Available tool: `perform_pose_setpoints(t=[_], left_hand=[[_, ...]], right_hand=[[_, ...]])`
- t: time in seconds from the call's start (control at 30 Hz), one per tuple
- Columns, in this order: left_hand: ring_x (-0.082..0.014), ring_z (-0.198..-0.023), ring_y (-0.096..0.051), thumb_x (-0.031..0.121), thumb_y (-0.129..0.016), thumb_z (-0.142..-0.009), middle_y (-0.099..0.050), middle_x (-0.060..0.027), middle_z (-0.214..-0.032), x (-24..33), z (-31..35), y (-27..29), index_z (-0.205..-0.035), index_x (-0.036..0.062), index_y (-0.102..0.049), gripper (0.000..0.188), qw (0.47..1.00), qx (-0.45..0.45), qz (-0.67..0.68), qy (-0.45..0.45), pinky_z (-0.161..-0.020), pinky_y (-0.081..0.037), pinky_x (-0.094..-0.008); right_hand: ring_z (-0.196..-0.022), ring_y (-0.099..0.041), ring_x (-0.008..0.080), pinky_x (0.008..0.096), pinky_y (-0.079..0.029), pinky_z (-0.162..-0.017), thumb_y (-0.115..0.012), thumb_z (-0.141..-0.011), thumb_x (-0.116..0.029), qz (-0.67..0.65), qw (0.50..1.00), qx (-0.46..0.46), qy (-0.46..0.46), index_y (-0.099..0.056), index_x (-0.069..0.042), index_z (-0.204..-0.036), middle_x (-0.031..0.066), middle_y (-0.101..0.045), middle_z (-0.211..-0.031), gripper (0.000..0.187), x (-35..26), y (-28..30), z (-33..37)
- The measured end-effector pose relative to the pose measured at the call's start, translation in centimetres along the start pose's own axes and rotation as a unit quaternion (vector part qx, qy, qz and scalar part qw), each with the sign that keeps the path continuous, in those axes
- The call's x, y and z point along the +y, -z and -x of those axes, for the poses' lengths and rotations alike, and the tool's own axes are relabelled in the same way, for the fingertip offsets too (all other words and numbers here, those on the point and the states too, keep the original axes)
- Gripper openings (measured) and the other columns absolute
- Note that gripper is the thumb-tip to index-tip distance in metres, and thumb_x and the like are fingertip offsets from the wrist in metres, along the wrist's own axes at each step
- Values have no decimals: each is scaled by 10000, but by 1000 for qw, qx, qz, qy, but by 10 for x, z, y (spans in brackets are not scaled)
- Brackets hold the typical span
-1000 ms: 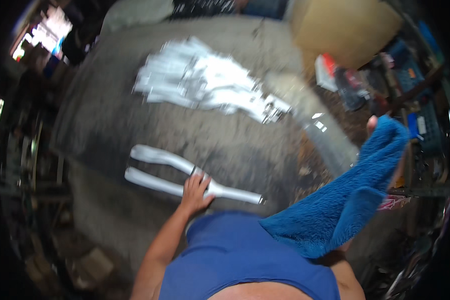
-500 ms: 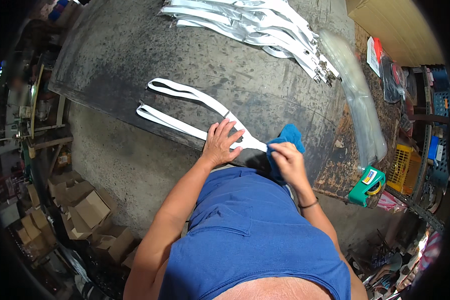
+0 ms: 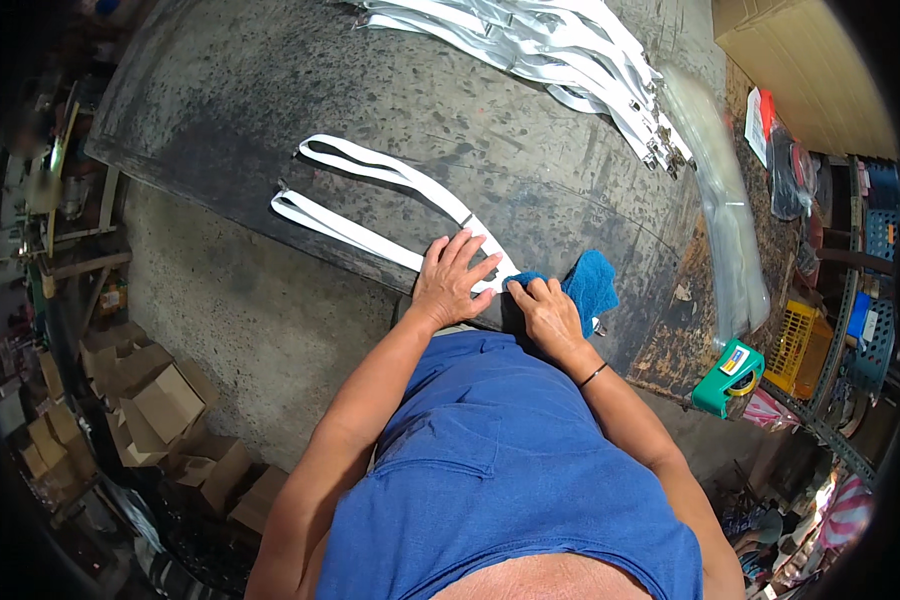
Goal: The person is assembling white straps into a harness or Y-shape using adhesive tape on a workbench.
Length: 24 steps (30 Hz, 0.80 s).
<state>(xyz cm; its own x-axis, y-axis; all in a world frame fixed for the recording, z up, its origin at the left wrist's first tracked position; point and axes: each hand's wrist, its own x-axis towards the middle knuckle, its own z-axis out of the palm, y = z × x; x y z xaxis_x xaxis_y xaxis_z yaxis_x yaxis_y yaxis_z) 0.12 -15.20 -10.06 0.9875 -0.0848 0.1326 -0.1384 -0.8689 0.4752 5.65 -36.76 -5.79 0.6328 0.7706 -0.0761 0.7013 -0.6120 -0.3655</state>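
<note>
A pair of white Y-shaped suspenders [image 3: 370, 243] with metal clips lies along the near edge of the dark worktable. My left hand [image 3: 450, 280] rests flat on it near the join, fingers spread, nothing gripped. Just to the right, my right hand [image 3: 553, 318] is closed on a blue cloth [image 3: 592, 285] and presses part of it onto the strap by the join. Hand and cloth cover most of the single tail; a small bit of it shows past the cloth.
At the back lies a heap of white suspenders [image 3: 530, 45] with metal clips. To its right are clear plastic sleeves [image 3: 728, 240], a green tape dispenser [image 3: 727, 380] and a large cardboard box [image 3: 805, 75]. A yellow basket [image 3: 792, 345] stands beyond the table; cardboard boxes [image 3: 175, 405] sit lower left.
My right hand has slid left with the cloth, from the tail of the suspenders to the join. My left hand stays flat on the straps. The whole view has shifted slightly.
</note>
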Motion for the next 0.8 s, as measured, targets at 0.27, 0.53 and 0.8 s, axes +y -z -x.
perform_pose_setpoints(t=[0.27, 0.53, 0.8], left_hand=[[-265, -1394, -378, 392, -725, -757, -487, -64, -1445, 1, -1, 4, -1306, 269, -635, 570, 1000, -2, -6, 4, -1133, -281, -497], [-276, -1390, -392, 398, -730, -745, -495, -70, -1443, 1, 0, 3, -1295, 262, -644, 573, 1000, -2, -8, 5, -1128, -281, -500], [-274, -1389, -394, 397, -725, -754, -495, -75, -1446, 1, -1, 5, -1301, 270, -640, 568, 1000, -13, -1, 12, -1131, -277, -499]], right_hand=[[-843, -537, 266, 361, -501, -709, -567, -835, -46, 14, 1000, 6, 11, -641, -128, -1226, 64, -528, -887, 407, -3, -1, -2], [-846, -534, 267, 365, -504, -707, -570, -825, -41, 11, 1000, 2, 7, -641, -146, -1235, 56, -531, -894, 430, -1, -2, 2], [-841, -530, 261, 361, -498, -711, -577, -825, -47, 18, 1000, 8, 7, -623, -151, -1258, 48, -528, -898, 448, -2, -2, 1]])
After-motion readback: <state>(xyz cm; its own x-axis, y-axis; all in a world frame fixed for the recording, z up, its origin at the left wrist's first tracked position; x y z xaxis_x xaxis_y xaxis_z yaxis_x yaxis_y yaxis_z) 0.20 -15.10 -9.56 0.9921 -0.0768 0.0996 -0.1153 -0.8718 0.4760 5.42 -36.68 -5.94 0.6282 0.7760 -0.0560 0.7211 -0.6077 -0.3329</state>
